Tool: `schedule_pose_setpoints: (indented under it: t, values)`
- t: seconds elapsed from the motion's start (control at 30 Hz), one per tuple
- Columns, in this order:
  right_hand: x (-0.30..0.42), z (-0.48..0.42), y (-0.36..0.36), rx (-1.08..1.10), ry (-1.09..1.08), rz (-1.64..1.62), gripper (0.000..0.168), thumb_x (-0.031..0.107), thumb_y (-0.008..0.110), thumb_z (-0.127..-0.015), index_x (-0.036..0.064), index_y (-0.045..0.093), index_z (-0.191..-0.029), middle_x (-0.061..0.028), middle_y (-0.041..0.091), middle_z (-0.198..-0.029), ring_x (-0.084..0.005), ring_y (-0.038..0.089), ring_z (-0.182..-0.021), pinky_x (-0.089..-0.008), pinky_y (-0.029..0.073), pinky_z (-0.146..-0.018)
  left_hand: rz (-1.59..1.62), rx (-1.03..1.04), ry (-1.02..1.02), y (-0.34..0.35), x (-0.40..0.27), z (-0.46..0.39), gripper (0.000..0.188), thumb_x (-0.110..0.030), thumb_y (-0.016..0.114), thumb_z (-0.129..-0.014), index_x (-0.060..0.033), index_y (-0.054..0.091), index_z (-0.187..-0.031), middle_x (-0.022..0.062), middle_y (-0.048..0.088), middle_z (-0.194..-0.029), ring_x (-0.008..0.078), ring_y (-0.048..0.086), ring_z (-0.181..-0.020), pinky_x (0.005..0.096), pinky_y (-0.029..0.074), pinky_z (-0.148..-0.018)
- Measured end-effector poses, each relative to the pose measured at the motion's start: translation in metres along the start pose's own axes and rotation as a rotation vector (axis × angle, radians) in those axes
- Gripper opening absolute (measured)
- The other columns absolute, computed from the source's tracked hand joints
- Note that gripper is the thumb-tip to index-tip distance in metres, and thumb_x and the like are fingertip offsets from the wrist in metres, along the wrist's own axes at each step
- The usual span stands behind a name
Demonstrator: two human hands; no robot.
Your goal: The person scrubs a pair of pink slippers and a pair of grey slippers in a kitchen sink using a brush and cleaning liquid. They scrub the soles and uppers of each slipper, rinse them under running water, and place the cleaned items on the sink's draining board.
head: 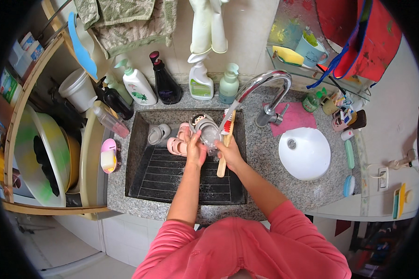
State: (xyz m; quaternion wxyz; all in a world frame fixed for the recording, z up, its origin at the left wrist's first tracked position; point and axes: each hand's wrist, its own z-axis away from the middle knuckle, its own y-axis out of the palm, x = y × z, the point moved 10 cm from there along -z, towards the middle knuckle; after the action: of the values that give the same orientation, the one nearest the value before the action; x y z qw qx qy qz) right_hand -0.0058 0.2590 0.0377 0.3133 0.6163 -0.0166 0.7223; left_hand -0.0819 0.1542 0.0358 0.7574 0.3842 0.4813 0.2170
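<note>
Water from the chrome faucet (278, 78) runs into a grey child's clog (206, 128) with a cartoon face on its front. My left hand (196, 150) holds this clog from the left, palm against its side. In my right hand (231, 153) is a wooden-handled scrub brush (227, 139), tilted upright, its red and white bristles towards the clog; the right thumb is at the clog's edge. A pair of pink clogs (176, 146) rests left of my left hand, partly hidden by it. Another grey clog (155, 135) sits in the sink's back left corner.
The stone sink (134, 153) has a ribbed black washboard floor (181, 185). Several pump and spray bottles (167, 85) line the back ledge. A soap dish (109, 156) stands left; a white basin (304, 153) and pink cloth (293, 117) are right. Rubber gloves (209, 28) hang above.
</note>
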Motion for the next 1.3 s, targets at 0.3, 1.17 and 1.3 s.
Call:
schedule_pose_setpoints:
  t: [0.3, 1.17, 1.3]
  values:
    - [0.020, 0.053, -0.021, 0.039, 0.060, 0.335, 0.041, 0.019, 0.049, -0.093, 0.007, 0.040, -0.131, -0.0050, 0.058, -0.087, -0.0125, 0.062, -0.064, -0.0213, 0.043, -0.042, 0.240, -0.047, -0.508, -0.024, 0.079, 0.003, 0.049, -0.041, 0.059, -0.083, -0.0073, 0.051, -0.118, 0.0115, 0.058, -0.114, 0.0275, 0.055, -0.105, 0.0421, 0.044, -0.092]
    - [0.025, 0.060, 0.025, 0.086, -0.446, 1.488, 0.055, 0.020, 0.050, -0.085, 0.031, 0.036, -0.137, -0.0196, 0.052, -0.083, -0.0378, 0.059, -0.059, -0.0442, 0.049, -0.052, 0.120, -0.009, -0.560, -0.072, 0.139, -0.003, 0.042, -0.047, 0.056, -0.083, -0.0157, 0.057, -0.110, 0.0110, 0.061, -0.099, 0.0245, 0.057, -0.082, 0.0385, 0.050, -0.068]
    - [0.003, 0.059, 0.027, 0.079, -0.426, 1.510, 0.059, 0.018, 0.051, -0.085, 0.029, 0.031, -0.140, -0.0190, 0.051, -0.074, -0.0373, 0.056, -0.054, -0.0470, 0.048, -0.051, 0.164, -0.193, -0.557, -0.081, 0.116, 0.014, 0.027, -0.031, 0.057, -0.087, -0.0138, 0.058, -0.107, 0.0039, 0.061, -0.086, 0.0138, 0.056, -0.069, 0.0288, 0.049, -0.059]
